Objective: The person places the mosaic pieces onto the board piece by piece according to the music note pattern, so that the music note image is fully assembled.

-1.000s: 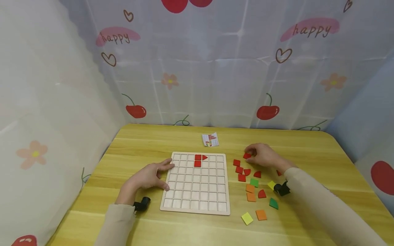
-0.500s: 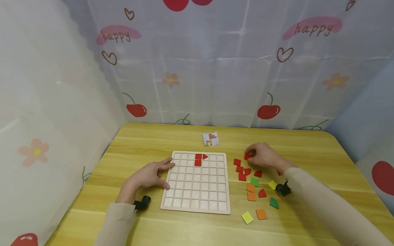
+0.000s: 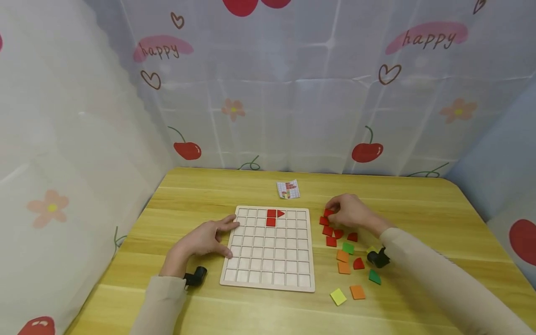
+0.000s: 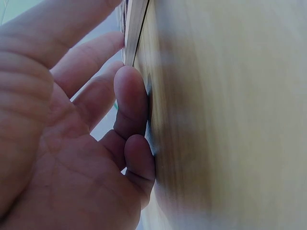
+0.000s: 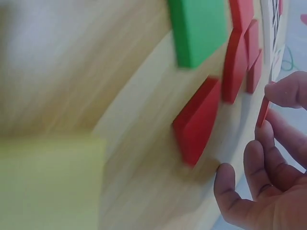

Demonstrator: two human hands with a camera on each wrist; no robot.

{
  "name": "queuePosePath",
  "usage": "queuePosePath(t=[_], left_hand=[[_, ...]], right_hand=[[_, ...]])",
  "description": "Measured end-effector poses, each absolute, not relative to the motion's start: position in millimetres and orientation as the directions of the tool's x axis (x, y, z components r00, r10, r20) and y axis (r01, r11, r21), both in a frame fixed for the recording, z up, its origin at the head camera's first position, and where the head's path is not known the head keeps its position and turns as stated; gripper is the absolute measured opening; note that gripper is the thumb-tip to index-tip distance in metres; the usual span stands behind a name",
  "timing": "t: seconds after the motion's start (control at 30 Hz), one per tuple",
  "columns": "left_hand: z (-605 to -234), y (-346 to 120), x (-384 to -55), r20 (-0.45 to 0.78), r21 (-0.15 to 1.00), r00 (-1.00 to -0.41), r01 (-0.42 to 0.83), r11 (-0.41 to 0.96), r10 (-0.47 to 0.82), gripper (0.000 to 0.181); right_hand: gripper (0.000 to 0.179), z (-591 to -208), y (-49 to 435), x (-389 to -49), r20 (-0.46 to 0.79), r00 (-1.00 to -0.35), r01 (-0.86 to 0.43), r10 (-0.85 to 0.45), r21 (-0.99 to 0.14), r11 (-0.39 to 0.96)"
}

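Observation:
My right hand [image 3: 348, 211] pinches a red tile [image 5: 263, 111] between thumb and fingers, seen edge-on in the right wrist view. It is beyond several red square tiles [image 3: 331, 241] to the right of the wooden grid board [image 3: 309, 251]. Near the board's top row, two red squares [image 3: 271, 222] and a red triangle [image 3: 280, 213] lie in cells. Spread out at the board's left edge, my left hand [image 3: 205, 238] touches the rim with thumb and fingertips. Its curled lower fingers [image 4: 130, 91] rest by the tabletop in the left wrist view.
A small printed pattern card [image 3: 288, 189] lies behind the board. Right of the board are orange tiles [image 3: 344, 268], a green square [image 3: 348, 248], a dark green leaf-shaped tile [image 3: 374, 277], red quarter-round tiles [image 3: 358, 264] and a yellow square [image 3: 338, 297]. A patterned curtain [image 3: 268, 125] stands behind the table.
My right hand has shifted slightly left with the red tile, closer to the red squares and the board. The left hand stays at the board's edge.

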State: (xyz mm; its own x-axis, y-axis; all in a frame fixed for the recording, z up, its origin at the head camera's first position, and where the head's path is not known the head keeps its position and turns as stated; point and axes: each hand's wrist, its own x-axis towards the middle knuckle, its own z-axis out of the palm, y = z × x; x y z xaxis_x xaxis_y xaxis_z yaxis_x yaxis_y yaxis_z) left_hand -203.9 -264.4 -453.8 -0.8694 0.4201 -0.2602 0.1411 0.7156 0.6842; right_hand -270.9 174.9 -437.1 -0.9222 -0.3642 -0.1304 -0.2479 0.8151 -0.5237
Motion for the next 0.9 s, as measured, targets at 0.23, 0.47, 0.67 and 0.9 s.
queuePosePath(t=[0.23, 0.47, 0.67, 0.9], left_hand=[[-452.6, -263.1, -203.3, -0.264, 0.679, -0.869, 0.139, 0.720, 0.417, 0.091], [-453.9, -264.4, -203.2, -0.257, 0.682, -0.868, 0.148, 0.716, 0.424, 0.092], [-453.8, -263.4, -203.1, -0.257, 0.680, -0.868, 0.150, 0.717, 0.425, 0.091], [-454.6, -265.7, -203.5, -0.252, 0.684, -0.868, 0.153, 0.713, 0.428, 0.092]], right_hand=[[0.029, -435.2, 156.7, -267.4, -0.130, -0.930, -0.220, -0.345, -0.555, 0.802], [0.030, -430.3, 133.9, -262.1, -0.105, -0.921, -0.257, -0.374, -0.557, 0.790], [0.033, -432.1, 114.7, -257.3, -0.114, -0.913, -0.262, -0.391, -0.570, 0.779], [0.031, -432.1, 91.8, -255.2, -0.085, -0.899, -0.304, -0.429, -0.583, 0.753]])
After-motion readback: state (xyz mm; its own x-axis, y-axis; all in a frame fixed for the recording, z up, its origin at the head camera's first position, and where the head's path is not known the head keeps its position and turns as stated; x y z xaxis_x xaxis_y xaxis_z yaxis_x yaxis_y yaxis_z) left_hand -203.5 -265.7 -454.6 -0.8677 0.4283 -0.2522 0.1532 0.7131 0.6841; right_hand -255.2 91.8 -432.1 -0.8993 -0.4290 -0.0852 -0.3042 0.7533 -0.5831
